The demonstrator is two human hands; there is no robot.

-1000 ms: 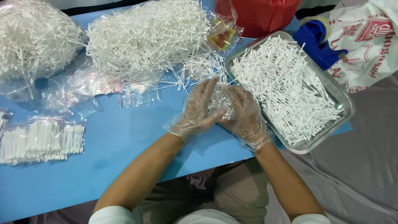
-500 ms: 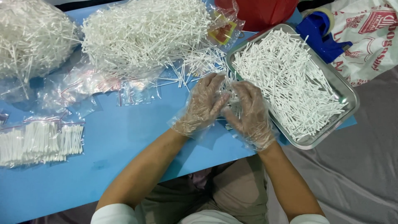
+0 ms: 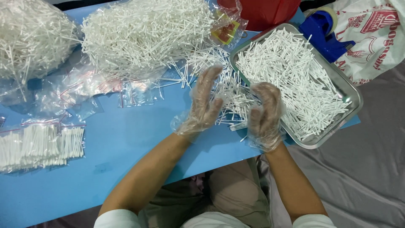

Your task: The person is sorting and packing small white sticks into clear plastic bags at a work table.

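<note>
Bare blue desk (image 3: 122,143) lies open in front of the person, from the left forearm across to the filled zip bags of cotton swabs (image 3: 40,145) at the left edge; a hand could sweep there freely. Between the left hand (image 3: 202,105) and right hand (image 3: 263,116) a loose bunch of cotton swabs (image 3: 234,99) fills the gap. To the right, the steel tray (image 3: 352,95) of swabs blocks the way, its rim just beside the right hand. Ahead, the big swab heap (image 3: 147,36) in clear plastic and scattered empty bags (image 3: 84,86) crowd the far side. A blue tape dispenser (image 3: 327,36) stands beyond the tray.
</note>
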